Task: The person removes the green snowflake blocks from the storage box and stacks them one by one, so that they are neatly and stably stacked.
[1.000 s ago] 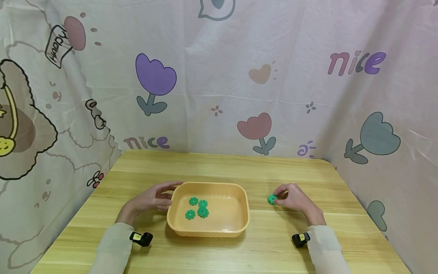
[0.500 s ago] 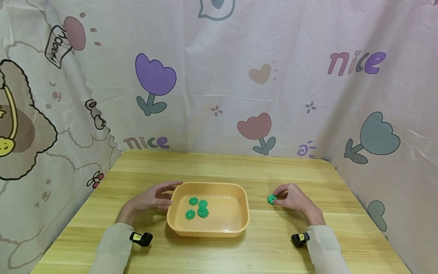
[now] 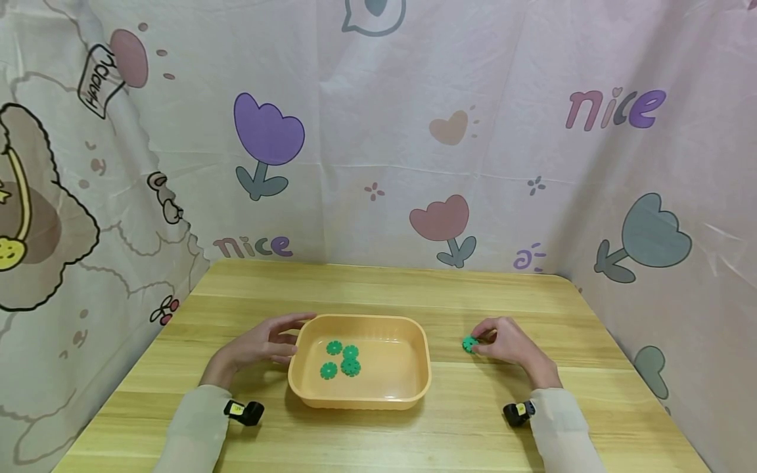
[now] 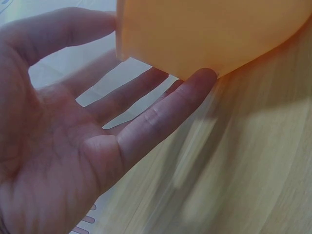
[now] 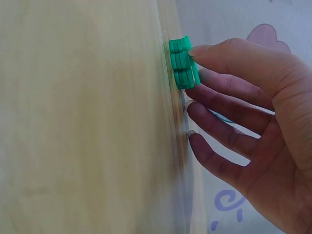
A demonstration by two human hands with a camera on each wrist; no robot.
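Note:
In the head view, my left hand (image 3: 263, 343) touches the left end of a shallow yellow-orange plastic basket (image 3: 418, 368). The left wrist view has its fingers spread and fairly straight against the basket's outer wall (image 4: 209, 34). Off to the basket's right, my right hand (image 3: 511, 341) pinches a small stack of green notched plastic discs (image 3: 469, 344) between thumb and fingers. Seen side-on in the right wrist view, the disc stack (image 5: 181, 63) has several layers; whether it touches the tabletop I cannot tell. Several loose green discs (image 3: 328, 370) lie in the basket's left half, two overlapping.
A light wood-grain table (image 3: 378, 289) carries everything. Printed cloth (image 3: 367, 131) hangs behind it and at both sides. Each wrist wears a small black camera, one on the left wrist (image 3: 245, 412) and one on the right (image 3: 520, 414).

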